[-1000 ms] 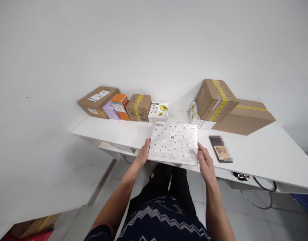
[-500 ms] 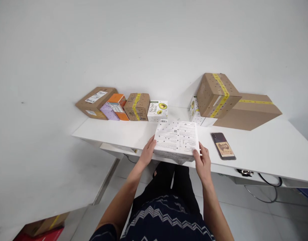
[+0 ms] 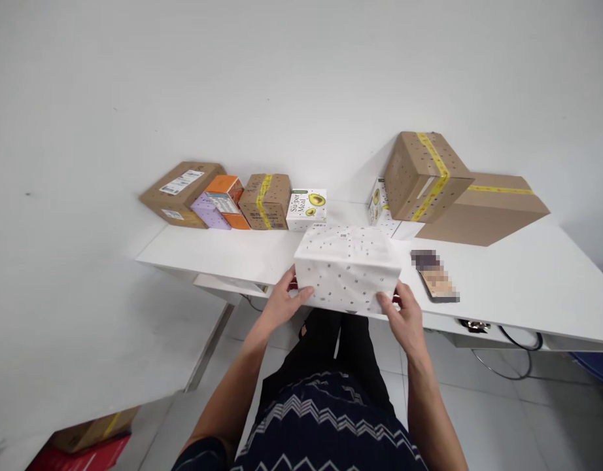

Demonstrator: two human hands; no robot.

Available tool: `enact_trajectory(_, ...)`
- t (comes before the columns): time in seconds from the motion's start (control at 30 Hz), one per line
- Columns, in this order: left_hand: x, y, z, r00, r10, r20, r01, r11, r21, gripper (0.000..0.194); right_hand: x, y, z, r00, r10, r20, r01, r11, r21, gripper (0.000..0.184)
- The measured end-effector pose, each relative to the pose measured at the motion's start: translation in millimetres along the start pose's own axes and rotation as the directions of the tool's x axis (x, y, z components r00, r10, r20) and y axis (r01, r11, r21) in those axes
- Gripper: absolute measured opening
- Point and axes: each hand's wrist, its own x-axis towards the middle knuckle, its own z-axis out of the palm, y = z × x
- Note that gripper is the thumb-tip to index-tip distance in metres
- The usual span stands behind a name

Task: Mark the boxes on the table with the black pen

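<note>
White dotted box [image 3: 348,268] sits at table [image 3: 502,288] front edge, btwn both hands. Left hand [image 3: 282,302] & right hand [image 3: 403,315] grip its lower corners (fingers curled on it). Phone [image 3: 435,276] just right.

Row of small boxes [image 3: 233,199] along white table [image 3: 517,281], taped cardboard boxes [image 3: 453,190], phone [image 3: 435,276]

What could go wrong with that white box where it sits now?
The white dotted box sits at the table's near edge, held at its lower corners by the left hand and right hand; a loose grip might let it tip off toward the lap. Sliding it right could knock the phone lying close beside it.
</note>
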Motion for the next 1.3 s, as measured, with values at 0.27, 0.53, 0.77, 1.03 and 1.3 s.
enact_trajectory(0.27,8.3,26.7,-4.5,0.982,0.088,-0.170,-0.065,0.989,0.132,0.054,14.3,-21.9,-3.8,0.996,-0.083,-0.037,0.084,0.996,0.019,0.056)
enact_trajectory(0.53,20.3,9.1,1.1,0.980,0.059,-0.190,-0.054,0.998,0.029,0.058,10.7,4.7,5.8,1.000,-0.011,0.027,0.007,0.992,0.126,0.057)
enact_trajectory(0.77,23.2,-18.0,11.4,0.992,0.004,-0.125,-0.032,0.974,-0.223,0.067,9.3,27.9,25.3,0.994,0.012,0.112,-0.025,0.993,0.119,0.053)
enact_trajectory(1.03,9.8,-20.6,1.9,0.989,0.123,-0.088,-0.137,0.975,-0.175,0.066,4.4,29.5,26.8,0.997,0.070,0.021,-0.070,0.998,0.001,0.050)
enact_trajectory(1.3,8.0,8.1,-3.2,0.965,0.129,-0.228,-0.142,0.989,-0.045,0.064,5.8,-6.6,12.8,0.983,-0.004,-0.183,0.021,0.996,0.090,0.047)
